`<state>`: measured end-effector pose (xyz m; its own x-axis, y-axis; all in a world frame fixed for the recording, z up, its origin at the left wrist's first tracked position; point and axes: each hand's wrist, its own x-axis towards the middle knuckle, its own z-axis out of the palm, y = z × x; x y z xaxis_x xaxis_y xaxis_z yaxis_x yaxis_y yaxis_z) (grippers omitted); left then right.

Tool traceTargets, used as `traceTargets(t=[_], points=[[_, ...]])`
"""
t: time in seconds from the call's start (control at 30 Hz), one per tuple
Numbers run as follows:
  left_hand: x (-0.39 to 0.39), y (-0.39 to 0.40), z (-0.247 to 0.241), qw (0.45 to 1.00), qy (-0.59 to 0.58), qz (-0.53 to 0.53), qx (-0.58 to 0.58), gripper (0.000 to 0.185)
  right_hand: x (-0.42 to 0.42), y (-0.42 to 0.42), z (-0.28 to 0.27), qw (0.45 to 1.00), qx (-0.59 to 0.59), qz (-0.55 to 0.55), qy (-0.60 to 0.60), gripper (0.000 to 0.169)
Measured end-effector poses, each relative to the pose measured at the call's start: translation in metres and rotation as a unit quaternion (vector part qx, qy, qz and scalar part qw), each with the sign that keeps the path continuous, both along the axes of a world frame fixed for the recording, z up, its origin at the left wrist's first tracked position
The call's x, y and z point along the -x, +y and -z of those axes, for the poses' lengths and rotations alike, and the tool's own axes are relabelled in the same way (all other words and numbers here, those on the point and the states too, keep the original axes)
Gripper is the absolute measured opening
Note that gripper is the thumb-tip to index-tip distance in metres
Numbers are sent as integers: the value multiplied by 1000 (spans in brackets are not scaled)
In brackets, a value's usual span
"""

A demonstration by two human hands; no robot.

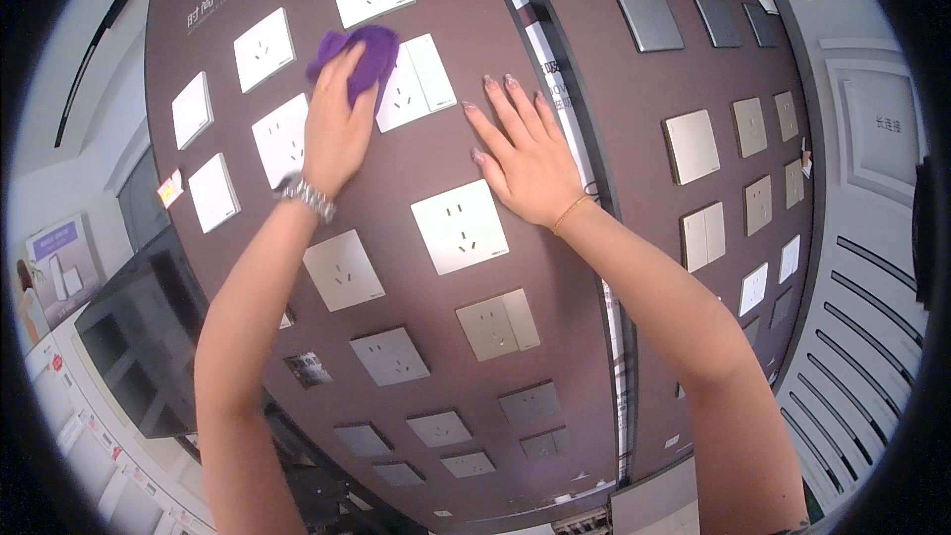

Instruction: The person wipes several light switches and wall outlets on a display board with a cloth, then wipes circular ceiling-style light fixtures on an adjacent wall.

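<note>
My left hand (340, 119), with a metal-band watch (306, 195) at the wrist, presses a bunched purple cloth (371, 63) against a brown display panel (416, 160). The cloth overlaps the left edge of a white socket plate with a switch (432, 74). Another white socket plate (271, 135) is partly hidden behind that hand. Flat on the panel, fingers spread, rests my right hand (529, 152), which wears a thin gold bracelet (570, 214) and holds nothing. Below and left of it is a larger white socket plate (461, 227).
A dark vertical channel with a light strip (553, 59) separates this panel from a second brown panel (624, 134) bearing grey, gold and white plates. Lower down are beige and grey plates (496, 323). A dark screen (141, 342) stands at left; white slotted panelling (854, 357) lines the right.
</note>
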<state>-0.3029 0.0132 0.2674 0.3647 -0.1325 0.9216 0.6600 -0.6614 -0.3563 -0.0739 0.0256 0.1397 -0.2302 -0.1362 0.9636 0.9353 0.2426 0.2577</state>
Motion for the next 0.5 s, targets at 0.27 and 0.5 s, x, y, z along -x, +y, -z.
traceTargets(t=[0.27,0.5], points=[[-74,-8,-29,983,151,-91,-44,44,0,1,1,1000,11,-19,2,58],[-85,-11,7,954,238,-129,-130,47,-8,6,1,985,-13,-170,36,79]])
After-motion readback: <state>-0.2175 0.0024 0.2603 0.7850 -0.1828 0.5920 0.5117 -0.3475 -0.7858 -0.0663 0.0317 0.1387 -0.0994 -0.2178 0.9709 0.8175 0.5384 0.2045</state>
